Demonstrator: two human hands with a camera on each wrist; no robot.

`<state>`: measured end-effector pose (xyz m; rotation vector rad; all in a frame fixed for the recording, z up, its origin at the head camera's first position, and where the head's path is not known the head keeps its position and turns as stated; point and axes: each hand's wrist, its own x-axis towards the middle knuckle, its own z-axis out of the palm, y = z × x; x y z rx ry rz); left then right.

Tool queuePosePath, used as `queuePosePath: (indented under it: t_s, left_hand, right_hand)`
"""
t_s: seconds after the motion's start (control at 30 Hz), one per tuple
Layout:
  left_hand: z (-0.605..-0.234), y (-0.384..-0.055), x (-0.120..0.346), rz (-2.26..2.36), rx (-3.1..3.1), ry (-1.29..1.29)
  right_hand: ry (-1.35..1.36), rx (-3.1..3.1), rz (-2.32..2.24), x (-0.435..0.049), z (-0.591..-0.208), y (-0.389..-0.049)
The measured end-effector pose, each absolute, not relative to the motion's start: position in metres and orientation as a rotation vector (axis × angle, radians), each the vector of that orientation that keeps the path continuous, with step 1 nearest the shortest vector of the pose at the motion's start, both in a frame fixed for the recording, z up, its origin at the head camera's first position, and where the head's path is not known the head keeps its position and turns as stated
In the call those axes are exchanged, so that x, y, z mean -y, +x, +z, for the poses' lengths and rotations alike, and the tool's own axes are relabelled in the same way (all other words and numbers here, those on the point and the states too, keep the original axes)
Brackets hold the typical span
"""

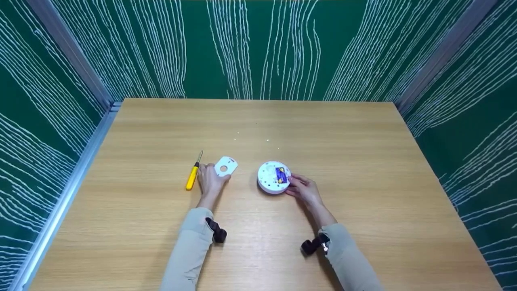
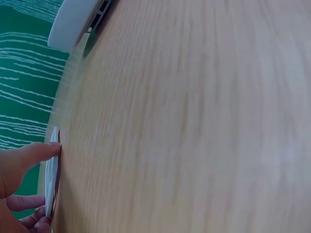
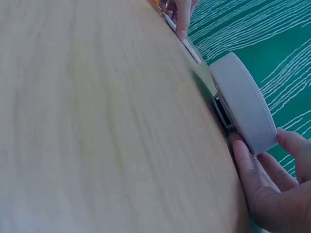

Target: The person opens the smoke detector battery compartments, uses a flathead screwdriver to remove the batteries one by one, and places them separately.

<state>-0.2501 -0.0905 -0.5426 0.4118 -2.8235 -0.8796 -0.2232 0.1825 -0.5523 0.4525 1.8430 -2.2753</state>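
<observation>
My left hand (image 1: 211, 180) holds a flat white plate (image 1: 231, 163) with a round hole in its middle, thumb on one edge and fingers on the other. In the left wrist view this plate (image 2: 52, 170) appears edge-on, close to the table. To its right, my right hand (image 1: 307, 190) grips the side of a round white device (image 1: 266, 178), which looks like a smoke detector. A blue and yellow battery (image 1: 281, 175) shows on its upper face. The right wrist view shows the thumb on the device's (image 3: 243, 104) rim and fingers beneath its edge.
A screwdriver (image 1: 193, 176) with a yellow handle lies just left of my left hand. Several tiny white bits (image 1: 267, 140) are scattered farther back on the wooden table (image 1: 323, 133). Green walls (image 1: 274, 48) with white lines stand behind and at both sides.
</observation>
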Motion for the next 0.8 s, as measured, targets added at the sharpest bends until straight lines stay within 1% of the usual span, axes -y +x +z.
queuePosePath:
  t_s: [0.3, 0.57, 0.8]
  left_hand:
    - [-0.541, -0.246, 0.09, -0.849, 2.797, 0.387]
    - [-0.533, -0.236, 0.081, -0.999, 2.731, 0.328]
    - [-0.53, -0.225, 0.068, -1.189, 2.666, 0.216]
  right_hand:
    - [0.355, -1.875, -2.247, -0.186, -0.55, -0.22]
    - [0.325, -1.905, -2.174, -0.188, -0.545, -0.218]
    - [0.285, -1.903, -2.14, -0.188, -0.546, -0.216]
